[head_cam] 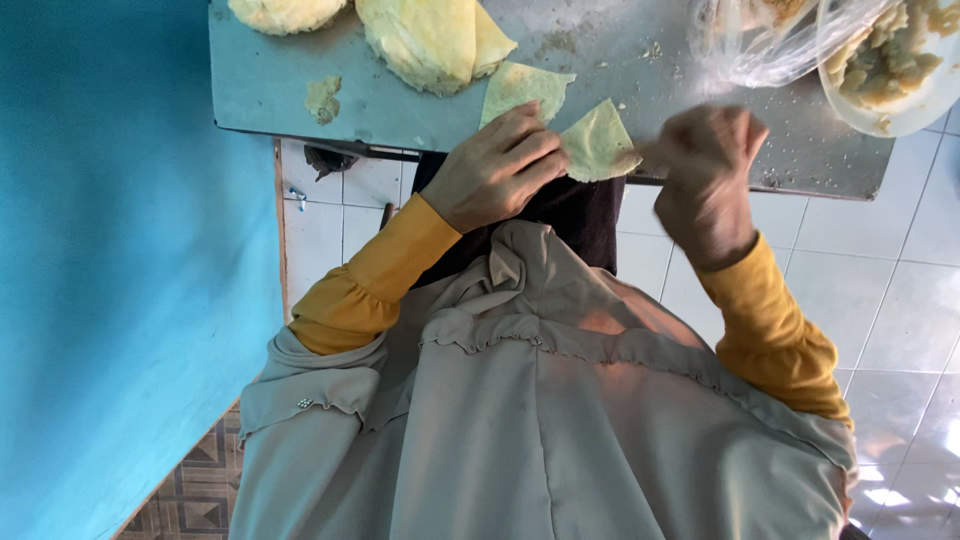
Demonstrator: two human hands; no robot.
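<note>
A thin, pale yellow, wedge-shaped sheet of dough [598, 143] lies at the near edge of the grey metal table [280, 90], its lower tip hanging slightly past the rim. It looks soft and matte, with faint specks and a slightly curled edge. The left hand [492, 170] rests on its left side, fingers bent and pressed together on the sheet, pinching its edge. The right hand [708, 165] is just beside the sheet's right corner, blurred, its grip curled into a loose fist; whether it touches the dough I cannot tell.

Just behind the left hand lies a second flat triangular sheet of pale yellow dough [525, 88], flat on the table. Farther back sits a thick stack of folded yellow dough sheets [430, 40], and a rounded pale heap of more dough [287, 12] at the top edge. A small torn scrap of dough [322, 98] lies alone to the left.

At the table's right end, a crumpled clear plastic bag [750, 45] lies next to a white round bowl of lumpy yellowish filling [890, 60].

The table is dull, scratched and dusted with crumbs. Below it is a floor of white glazed tiles [900, 300]; a bright blue wall [120, 250] fills the left side, with patterned brown tiles [195, 490] at its foot.
</note>
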